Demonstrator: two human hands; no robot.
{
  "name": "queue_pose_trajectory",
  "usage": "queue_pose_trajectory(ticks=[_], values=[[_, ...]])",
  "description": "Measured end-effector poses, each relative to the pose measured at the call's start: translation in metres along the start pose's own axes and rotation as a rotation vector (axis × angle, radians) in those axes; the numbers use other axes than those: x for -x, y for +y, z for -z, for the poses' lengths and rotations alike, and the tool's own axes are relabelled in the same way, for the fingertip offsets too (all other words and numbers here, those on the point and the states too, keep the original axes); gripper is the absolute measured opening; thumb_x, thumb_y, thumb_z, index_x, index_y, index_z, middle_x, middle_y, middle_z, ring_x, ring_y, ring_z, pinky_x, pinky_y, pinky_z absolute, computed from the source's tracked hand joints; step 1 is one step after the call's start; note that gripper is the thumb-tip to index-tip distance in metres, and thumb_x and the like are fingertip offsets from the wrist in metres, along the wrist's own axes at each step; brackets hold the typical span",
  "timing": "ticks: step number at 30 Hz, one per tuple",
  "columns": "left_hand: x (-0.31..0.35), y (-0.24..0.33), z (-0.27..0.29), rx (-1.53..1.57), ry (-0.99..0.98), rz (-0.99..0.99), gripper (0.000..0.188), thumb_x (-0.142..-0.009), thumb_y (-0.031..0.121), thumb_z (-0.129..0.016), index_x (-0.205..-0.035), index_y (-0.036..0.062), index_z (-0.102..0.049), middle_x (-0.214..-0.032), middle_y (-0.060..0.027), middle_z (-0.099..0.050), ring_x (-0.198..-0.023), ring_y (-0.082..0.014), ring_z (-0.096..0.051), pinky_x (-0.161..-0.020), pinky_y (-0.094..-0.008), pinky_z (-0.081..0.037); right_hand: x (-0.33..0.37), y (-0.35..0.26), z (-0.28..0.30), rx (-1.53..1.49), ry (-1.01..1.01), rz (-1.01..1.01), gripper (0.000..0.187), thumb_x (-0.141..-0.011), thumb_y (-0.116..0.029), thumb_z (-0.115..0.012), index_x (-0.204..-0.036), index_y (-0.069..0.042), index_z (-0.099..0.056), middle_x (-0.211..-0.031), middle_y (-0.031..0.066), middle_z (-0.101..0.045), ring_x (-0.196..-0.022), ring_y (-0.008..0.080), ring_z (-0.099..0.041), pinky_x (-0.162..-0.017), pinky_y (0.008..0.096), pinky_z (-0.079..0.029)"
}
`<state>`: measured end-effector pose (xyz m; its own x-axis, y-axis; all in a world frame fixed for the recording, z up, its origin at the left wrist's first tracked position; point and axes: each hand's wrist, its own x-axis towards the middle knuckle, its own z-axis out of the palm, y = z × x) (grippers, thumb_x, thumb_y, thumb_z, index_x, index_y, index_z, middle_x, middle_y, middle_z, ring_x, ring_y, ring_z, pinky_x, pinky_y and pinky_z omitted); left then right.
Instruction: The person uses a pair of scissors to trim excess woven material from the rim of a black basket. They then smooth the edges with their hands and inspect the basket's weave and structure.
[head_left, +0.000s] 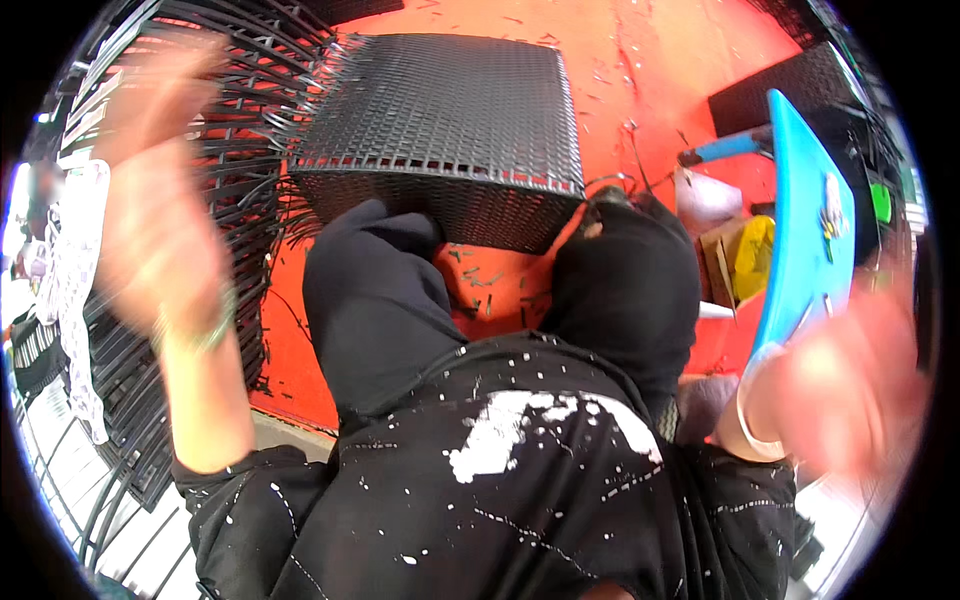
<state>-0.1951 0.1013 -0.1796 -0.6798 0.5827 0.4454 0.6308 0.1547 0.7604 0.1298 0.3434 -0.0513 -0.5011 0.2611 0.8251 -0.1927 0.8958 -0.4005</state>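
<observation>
My left hand (165, 220) is raised on the left side, in front of a mass of loose black strips, and its fingers are smeared by motion. Over on the right, my right hand (850, 390) is also blurred, close to the near end of a blue stool or small table (800, 190). What either hand holds, if anything, cannot be made out. Before my knees rests a black woven wicker block (450, 110), with long unwoven black strips (235, 130) spreading from its left side.
Small tools (830, 225) lie on the blue surface. Beside it are a cardboard box (716, 265) with a yellow bag (755, 258) and a whitish container (705, 195). Black scraps litter the red floor (640, 60). Another dark woven piece (770, 90) stands at the far right.
</observation>
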Motion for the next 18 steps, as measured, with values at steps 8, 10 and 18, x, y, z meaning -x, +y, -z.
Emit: queue_pose_trajectory(ticks=[8,10,18], values=[[0.040,-0.196,-0.085,-0.485,-1.094,0.385,0.039,-0.095,0.024,-0.062,-0.129,0.0060,-0.062,-0.135,-0.0150,-0.060,-0.124,-0.0333,-0.059,-0.107,-0.0410,-0.047,0.096,0.140,-0.145,0.063,-1.473,-0.117,0.033,-0.080,-0.019,-0.069,-0.112,-0.010,-0.068,-0.100,0.0055,-0.067,-0.093,0.0257,-0.066,-0.083,0.0401,-0.050],[0.030,-0.200,-0.111,-0.535,-1.153,0.395,0.039,-0.096,0.025,-0.062,-0.128,0.0040,-0.062,-0.135,-0.0163,-0.060,-0.123,-0.0333,-0.059,-0.107,-0.0404,-0.046,0.074,0.125,-0.173,-0.155,-1.278,-0.075,0.020,-0.080,-0.017,-0.066,-0.097,-0.008,-0.066,-0.090,0.0037,-0.066,-0.086,0.0246,-0.066,-0.079,0.0372,-0.049],[-0.025,-0.124,-0.194,-0.064,-1.086,0.112,0.036,-0.097,0.019,-0.062,-0.128,0.0003,-0.061,-0.131,-0.0179,-0.062,-0.124,-0.0340,-0.058,-0.107,-0.0396,-0.044,0.047,0.074,-0.160,-0.970,-0.373,-0.210,0.026,-0.093,-0.019,-0.054,-0.113,-0.006,-0.066,-0.074,0.0026,-0.056,-0.060,0.0199,-0.057,-0.053,0.0334,-0.043]])
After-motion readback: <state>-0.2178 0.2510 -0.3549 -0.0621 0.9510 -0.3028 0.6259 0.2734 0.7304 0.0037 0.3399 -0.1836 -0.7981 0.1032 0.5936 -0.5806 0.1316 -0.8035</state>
